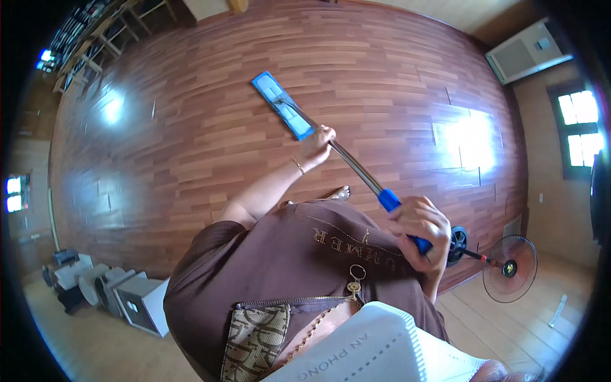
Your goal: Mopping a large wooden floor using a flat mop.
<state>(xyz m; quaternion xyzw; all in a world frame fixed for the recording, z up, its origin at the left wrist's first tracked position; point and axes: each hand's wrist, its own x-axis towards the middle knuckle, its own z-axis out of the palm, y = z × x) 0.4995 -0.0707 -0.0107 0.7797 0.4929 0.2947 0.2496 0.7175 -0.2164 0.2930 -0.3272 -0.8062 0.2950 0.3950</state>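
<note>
A flat mop with a blue rectangular head (287, 109) and a metal pole (358, 167) slants across the middle of the view. Its head lies on the brown wood-plank floor (223, 57), ahead and a little left. My left hand (318, 145) is closed round the lower part of the pole, close to the mop head. Nearer my chest, my right hand (421, 230) wraps round the blue grip (389, 199) at the pole's upper end. Part of that grip is hidden behind my right fingers.
A standing fan (509, 267) is at the right, near the floor's edge. White boxes (143, 302) and other items line the left side. Wooden furniture (95, 51) stands at the far left. A white boxy unit (528, 51) is by the far right wall, near a window (580, 130).
</note>
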